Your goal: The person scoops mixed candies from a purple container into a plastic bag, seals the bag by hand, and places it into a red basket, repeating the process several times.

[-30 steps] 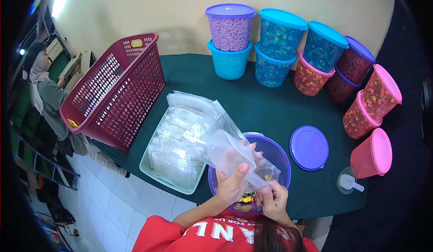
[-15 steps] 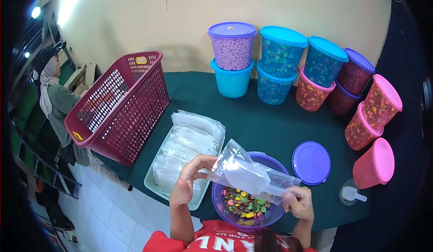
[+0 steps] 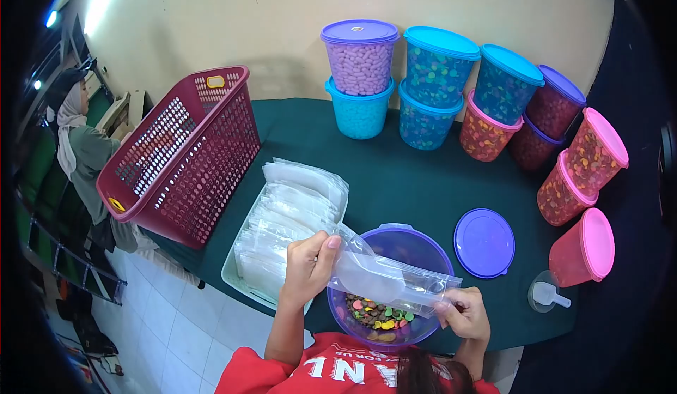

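My left hand [image 3: 310, 267] is closed on one end of a clear plastic bag [image 3: 345, 253] above the rim of a purple bowl [image 3: 441, 253]. Inside the bag lies a white scoop [image 3: 374, 281], its handle pointing toward my right hand [image 3: 463, 313]. The fingers of that hand are closed around the scoop's handle and the bag's other end. Below the bag, colourful round candies [image 3: 384, 318] fill the bottom of the bowl. Left of the bowl, a pale green tray [image 3: 236, 281] holds a stack of clear bags [image 3: 282, 232].
A maroon basket [image 3: 204, 175] stands at the left, with a person [image 3: 88, 154] beyond it. Stacked lidded tubs [image 3: 360, 62] line the back and right. A purple lid [image 3: 484, 243] and a small cup [image 3: 534, 296] with a scoop [image 3: 550, 294] lie right of the bowl.
My left hand has turned, its thumb now up along the bag's end. The bag looks flatter and more stretched between my hands. The whole view has shifted slightly.
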